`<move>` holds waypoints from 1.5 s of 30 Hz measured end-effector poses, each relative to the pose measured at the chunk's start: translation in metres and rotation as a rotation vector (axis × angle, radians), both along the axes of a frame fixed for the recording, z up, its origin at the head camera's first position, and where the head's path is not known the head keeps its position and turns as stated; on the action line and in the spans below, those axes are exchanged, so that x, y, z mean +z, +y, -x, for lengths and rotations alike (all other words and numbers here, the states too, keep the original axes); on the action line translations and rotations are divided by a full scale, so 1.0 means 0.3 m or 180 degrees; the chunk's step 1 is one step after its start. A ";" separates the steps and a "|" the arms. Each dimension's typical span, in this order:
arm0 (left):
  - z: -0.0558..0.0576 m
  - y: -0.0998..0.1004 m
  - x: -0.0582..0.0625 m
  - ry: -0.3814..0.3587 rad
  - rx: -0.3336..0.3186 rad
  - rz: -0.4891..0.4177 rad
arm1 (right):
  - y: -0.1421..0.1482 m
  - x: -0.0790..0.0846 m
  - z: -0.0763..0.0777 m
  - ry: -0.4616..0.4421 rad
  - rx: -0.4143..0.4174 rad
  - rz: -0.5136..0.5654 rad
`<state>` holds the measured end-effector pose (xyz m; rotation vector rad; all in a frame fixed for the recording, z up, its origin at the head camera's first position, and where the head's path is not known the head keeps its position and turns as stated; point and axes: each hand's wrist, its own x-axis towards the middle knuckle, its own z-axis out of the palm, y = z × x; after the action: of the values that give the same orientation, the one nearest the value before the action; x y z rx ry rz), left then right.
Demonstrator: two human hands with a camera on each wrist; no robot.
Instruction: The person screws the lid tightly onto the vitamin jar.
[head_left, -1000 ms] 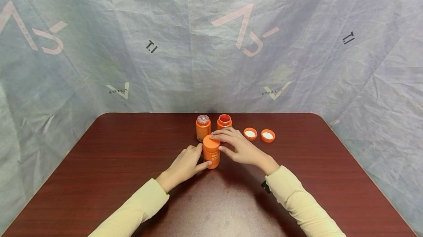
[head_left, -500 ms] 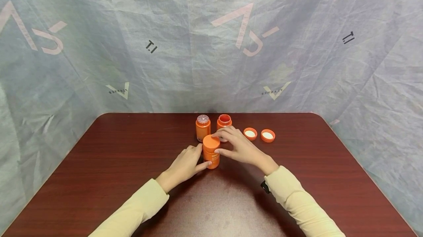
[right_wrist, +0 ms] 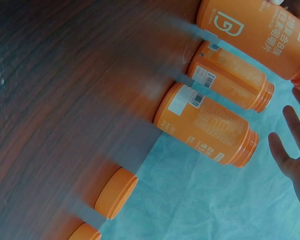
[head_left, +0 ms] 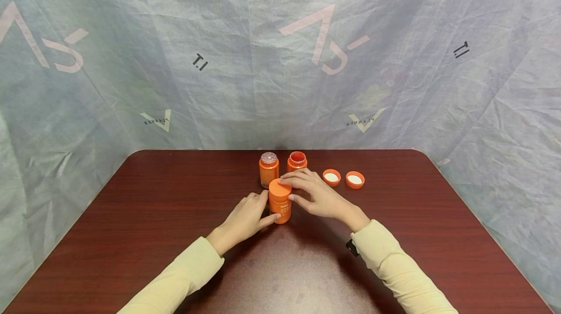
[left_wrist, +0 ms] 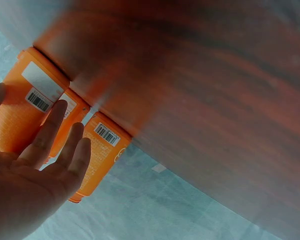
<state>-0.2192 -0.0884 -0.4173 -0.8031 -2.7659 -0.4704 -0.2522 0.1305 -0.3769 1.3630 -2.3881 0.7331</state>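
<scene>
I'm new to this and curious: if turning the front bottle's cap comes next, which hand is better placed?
Probably the right hand: it is at the cap, while the left hand holds the front bottle lower down.

3 orange bottles (right_wrist: 205, 125) and 2 orange lids (right_wrist: 115, 194) sit on the table (right_wrist: 65, 100).

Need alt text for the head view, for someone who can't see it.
A person's left hand grips an upright orange bottle on a dark red table, the right hand at its cap. Behind stand two uncapped bottles, one partly hidden by the right hand; to their right lie two loose caps, white insides up.
</scene>
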 end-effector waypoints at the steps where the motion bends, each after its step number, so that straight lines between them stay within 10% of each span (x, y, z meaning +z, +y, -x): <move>1: 0.000 0.000 0.000 0.0000 -0.0001 0.0000 | -0.001 0.001 0.000 0.0015 -0.0007 0.0030; 45: 0.003 -0.003 -0.003 -0.0005 -0.0040 -0.0043 | 0.002 0.012 -0.003 -0.0273 -0.0093 -0.0014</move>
<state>-0.2202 -0.0893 -0.4182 -0.8176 -2.7575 -0.4918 -0.2513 0.1310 -0.3733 1.3207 -2.4711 0.7942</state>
